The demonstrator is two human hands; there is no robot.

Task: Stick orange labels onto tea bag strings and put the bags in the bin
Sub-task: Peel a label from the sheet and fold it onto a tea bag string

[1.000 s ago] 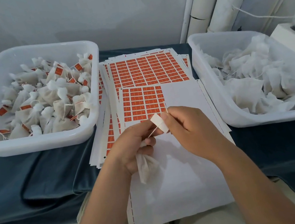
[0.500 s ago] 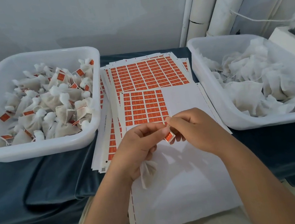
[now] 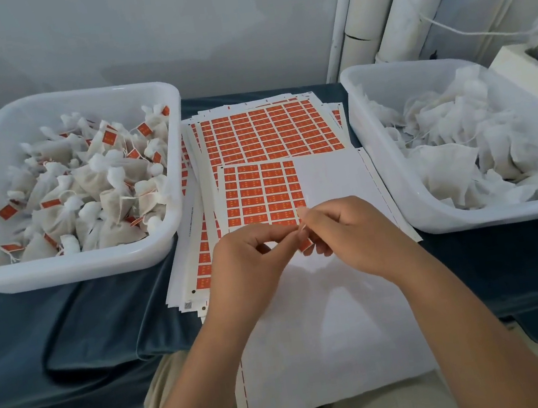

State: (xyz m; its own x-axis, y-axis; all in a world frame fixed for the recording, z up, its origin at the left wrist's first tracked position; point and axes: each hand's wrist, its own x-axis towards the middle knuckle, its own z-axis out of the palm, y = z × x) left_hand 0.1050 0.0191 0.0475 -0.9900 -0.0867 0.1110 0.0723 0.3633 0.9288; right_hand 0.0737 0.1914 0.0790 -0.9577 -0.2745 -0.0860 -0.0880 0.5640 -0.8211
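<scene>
My two hands meet over the top label sheet (image 3: 260, 191), which is partly peeled. My right hand (image 3: 351, 237) pinches a small orange label (image 3: 305, 244) between thumb and fingers. My left hand (image 3: 248, 265) pinches at the same spot from the left, thumb and forefinger together on the tea bag's string. The bag itself is hidden under my left palm. The left bin (image 3: 72, 267) holds several tea bags with orange labels (image 3: 112, 177). The right bin (image 3: 463, 221) holds unlabelled white tea bags (image 3: 454, 157).
A stack of orange label sheets (image 3: 267, 131) lies between the bins on a dark blue cloth (image 3: 71, 328). White pipes (image 3: 381, 1) stand at the back right, and a white device (image 3: 530, 59) with a cord sits behind the right bin.
The label showed its white back a second ago and now shows orange, folded at my fingertips. The tea bag that hung below my left hand is out of sight.
</scene>
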